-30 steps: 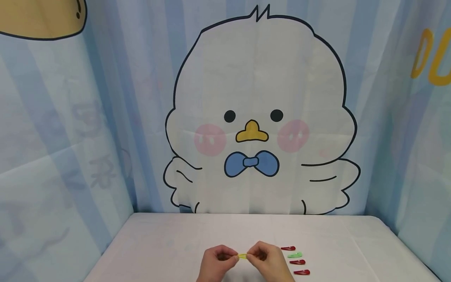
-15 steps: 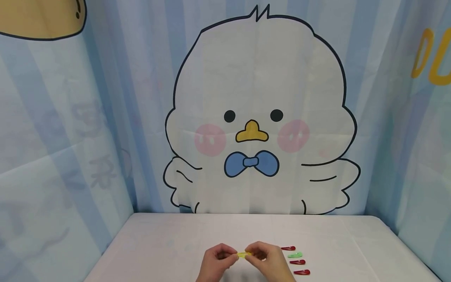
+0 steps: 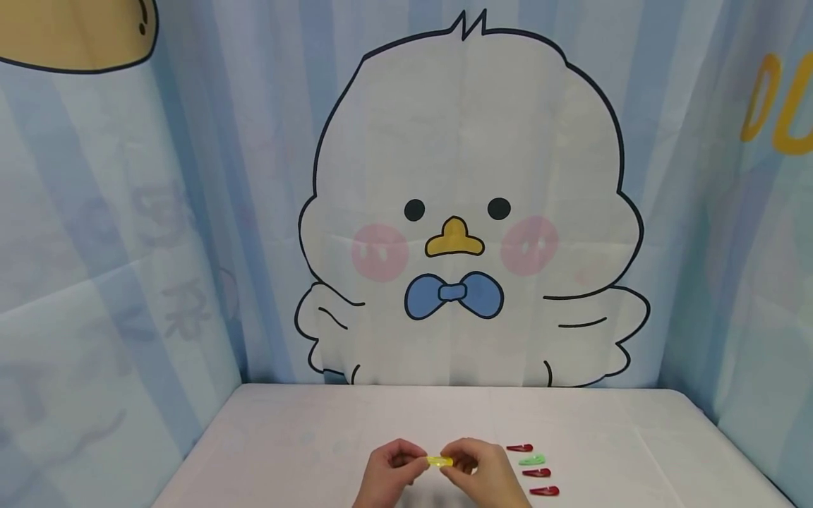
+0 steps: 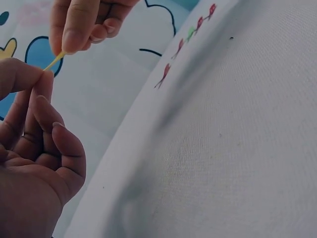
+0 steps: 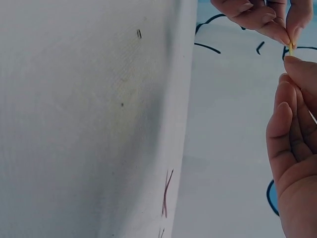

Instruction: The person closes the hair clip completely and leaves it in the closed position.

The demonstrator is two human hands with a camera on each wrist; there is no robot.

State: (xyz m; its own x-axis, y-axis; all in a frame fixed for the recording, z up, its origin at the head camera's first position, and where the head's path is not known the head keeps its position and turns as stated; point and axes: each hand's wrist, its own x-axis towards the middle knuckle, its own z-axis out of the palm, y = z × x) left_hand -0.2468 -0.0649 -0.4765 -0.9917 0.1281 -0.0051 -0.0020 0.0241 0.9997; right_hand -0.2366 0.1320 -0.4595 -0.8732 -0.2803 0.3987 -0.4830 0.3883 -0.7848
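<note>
Between both hands, above the table, is a small yellow snap hair clip (image 3: pixel 440 461). My left hand (image 3: pixel 392 471) pinches its left end between thumb and finger. At the other end, my right hand (image 3: pixel 484 471) pinches it with thumb and fingertips. The left wrist view shows the yellow clip (image 4: pixel 53 62) edge-on as a thin strip, its ends covered by fingertips. Beside the right hand, a column of clips lies on the table: a red clip (image 3: pixel 519 447), a green clip (image 3: pixel 532 460) and further red clips (image 3: pixel 544 491).
A white-covered table (image 3: pixel 305 451) stretches beneath the hands. Behind it hangs a curtain (image 3: pixel 470 141) printed with a white bird and a blue bow tie; striped cloth encloses both sides. In the left wrist view, the laid-out clips (image 4: pixel 163 75) look partly open.
My right fingers have shifted slightly on the yellow clip, and more of its face shows now. The left hand stays almost still. The clips on the table have not moved.
</note>
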